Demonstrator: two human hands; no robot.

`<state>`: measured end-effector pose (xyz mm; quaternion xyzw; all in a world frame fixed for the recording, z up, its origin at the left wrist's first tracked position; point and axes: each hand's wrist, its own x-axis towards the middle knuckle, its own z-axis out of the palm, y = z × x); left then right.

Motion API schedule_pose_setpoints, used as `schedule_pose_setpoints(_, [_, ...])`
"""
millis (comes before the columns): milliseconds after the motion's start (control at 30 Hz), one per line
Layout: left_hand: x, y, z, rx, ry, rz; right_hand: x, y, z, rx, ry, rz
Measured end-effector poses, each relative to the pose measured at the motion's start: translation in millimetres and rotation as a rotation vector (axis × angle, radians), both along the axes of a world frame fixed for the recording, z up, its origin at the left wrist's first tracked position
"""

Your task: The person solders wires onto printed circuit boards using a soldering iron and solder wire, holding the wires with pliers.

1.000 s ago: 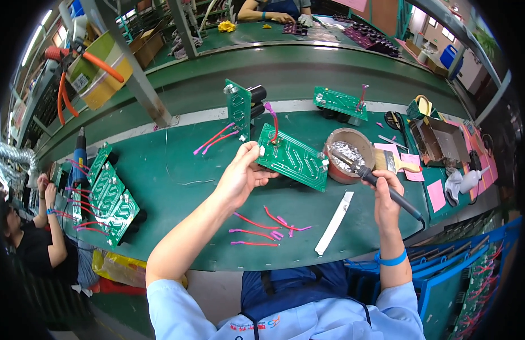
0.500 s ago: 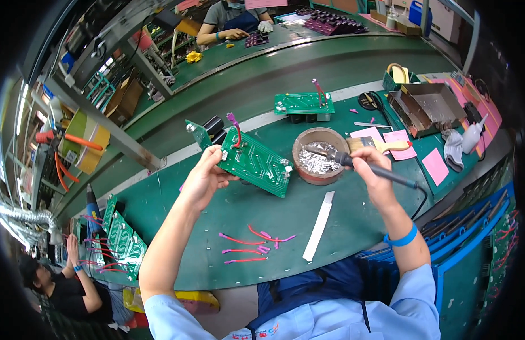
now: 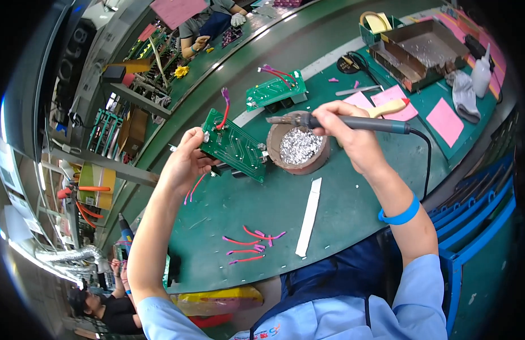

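Note:
My left hand [image 3: 185, 157] pinches a green circuit board [image 3: 235, 145] by its left edge, tilted above the bench. A red wire with a purple end [image 3: 226, 105] stands up from the board. Held in my right hand [image 3: 353, 136] is a soldering iron [image 3: 364, 123], its tip pointing left over the far rim of a round brown pot [image 3: 299, 169]. Silvery scraps [image 3: 300, 145] fill the pot. The iron's tip is apart from the board. Behind the pot, a second green board [image 3: 278, 93] rests on its dark components, with red wires standing from it.
Several loose red wires [image 3: 244, 251] and a white strip [image 3: 309, 218] lie on the green bench near me. Pink papers [image 3: 445, 122], a brush [image 3: 388, 107], an open cardboard box [image 3: 421, 56] and a white bottle [image 3: 481, 76] are at right. Co-workers [image 3: 98, 306] sit left and across.
The soldering iron has risen from the scraps in the pot, its tip now over the far rim. My left hand still holds the board. The whole view has turned and shifted.

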<state>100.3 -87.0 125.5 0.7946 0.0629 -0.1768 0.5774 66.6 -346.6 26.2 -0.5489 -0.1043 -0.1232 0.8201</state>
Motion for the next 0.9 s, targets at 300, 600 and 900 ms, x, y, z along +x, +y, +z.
schedule_pose_setpoints(300, [11,-51,26,0.273,0.035,-0.054,-24,19,-17,0.389,0.052,-0.079])
schedule_pose_setpoints(600, [12,-44,27,0.185,0.033,-0.182,-37,13,-28,0.243,-0.01,-0.068])
schedule_pose_setpoints(900, [5,-11,14,0.072,-0.048,-0.259,-34,-5,-23,-0.141,-0.317,0.001])
